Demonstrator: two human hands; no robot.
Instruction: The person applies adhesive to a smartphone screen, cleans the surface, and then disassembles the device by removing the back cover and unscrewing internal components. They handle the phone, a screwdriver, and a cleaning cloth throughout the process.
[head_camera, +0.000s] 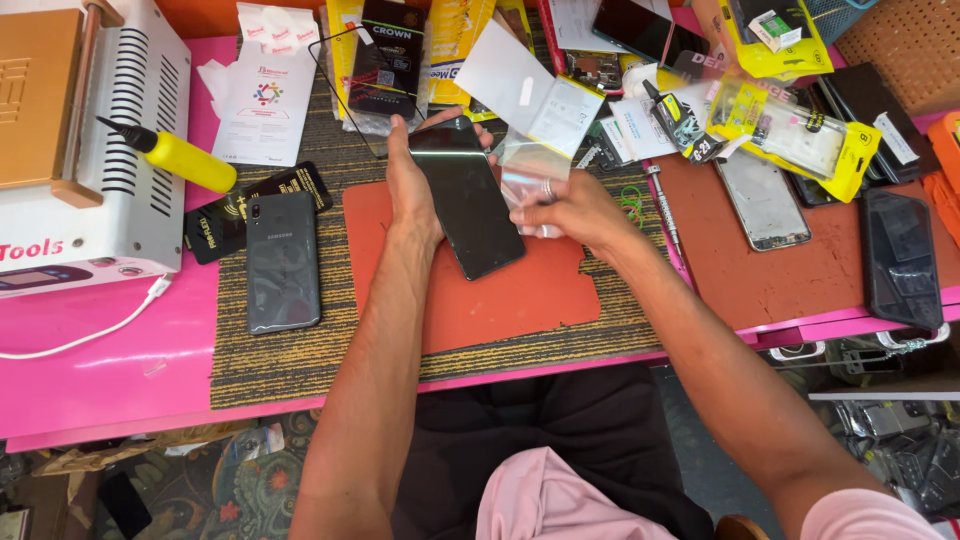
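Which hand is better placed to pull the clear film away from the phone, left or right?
Probably the right. The right hand already pinches the clear film at the phone's edge, and its grip looks shut on it. The left hand is busy holding the phone above the orange mat.

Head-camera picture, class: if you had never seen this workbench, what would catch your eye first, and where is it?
First, at the centre, the left hand holds a dark phone above an orange mat, while the right hand pinches a clear plastic sleeve beside it. Next, the bright pink table stands out, with a grey phone lying face down left of the mat and a yellow bottle beyond it.
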